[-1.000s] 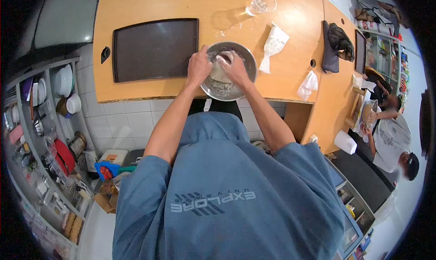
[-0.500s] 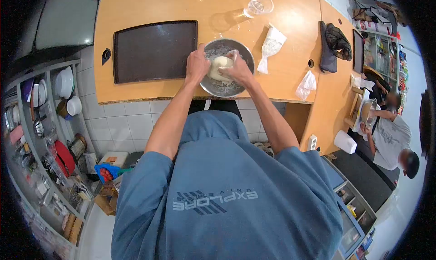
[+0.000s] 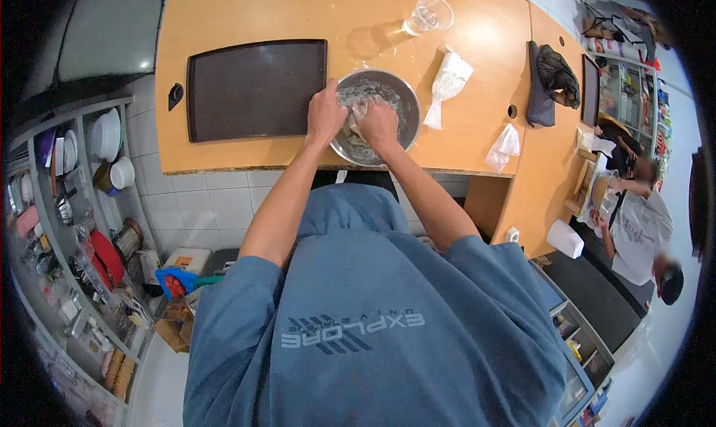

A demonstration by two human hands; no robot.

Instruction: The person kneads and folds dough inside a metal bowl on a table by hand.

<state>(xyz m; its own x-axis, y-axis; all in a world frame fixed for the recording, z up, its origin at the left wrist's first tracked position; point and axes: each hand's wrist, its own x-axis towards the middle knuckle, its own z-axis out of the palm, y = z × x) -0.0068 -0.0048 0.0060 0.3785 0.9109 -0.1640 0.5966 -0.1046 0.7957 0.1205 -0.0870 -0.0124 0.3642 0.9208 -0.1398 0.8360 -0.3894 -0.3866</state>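
Observation:
A steel mixing bowl point(image 3: 406, 99) stands at the front edge of the wooden table, its inner wall smeared with white flour. My left hand point(image 3: 327, 115) is closed on the bowl's left rim. Inside the bowl, my right hand point(image 3: 380, 123) is a fist pressed into pale dough point(image 3: 359, 112), most of which the hand covers. To the left of the bowl lies a dark baking tray point(image 3: 257, 91). On the right is a knotted plastic bag of white powder point(image 3: 450, 80).
A clear plastic cup point(image 3: 432, 13) stands further back on the table point(image 3: 358, 17). A smaller plastic bag point(image 3: 504, 146) and dark cloth point(image 3: 556, 76) lie to the right. Crowded shelves point(image 3: 71, 225) line the left. Two people work at the far right.
My right hand has gone from open fingers around a rounded dough lump to a fist pushing down on it. The dough is now lower and mostly hidden. My left hand stays at the rim.

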